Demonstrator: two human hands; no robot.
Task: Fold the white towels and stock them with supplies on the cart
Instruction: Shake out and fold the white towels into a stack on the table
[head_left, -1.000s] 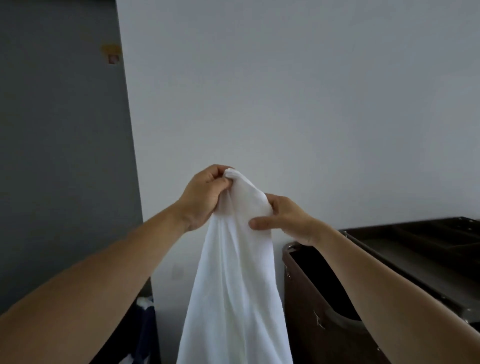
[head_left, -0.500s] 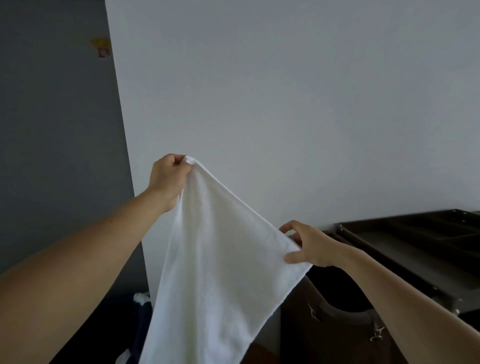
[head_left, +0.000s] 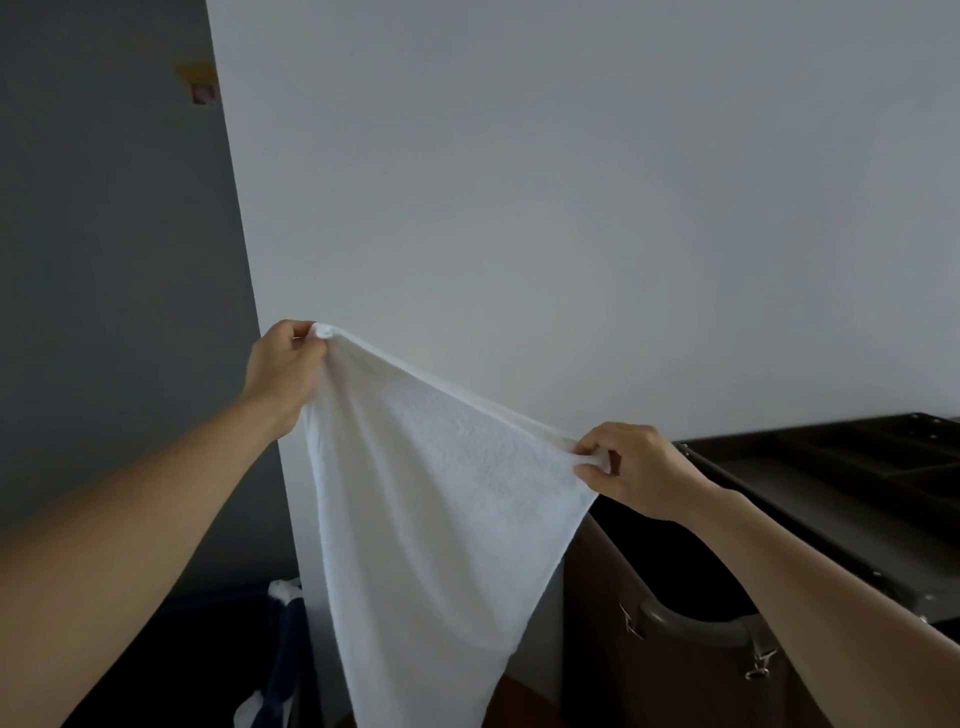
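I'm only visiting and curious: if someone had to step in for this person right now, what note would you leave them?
Left hand: pinches one top corner of the white towel, held high.
Right hand: pinches the top edge's other end, lower, beside the cart.
Towel: spread between both hands, hanging free, unfolded.
Done: towel opened out.
Left: fold it and put it on the cart; no folded towels show on the cart's visible part.
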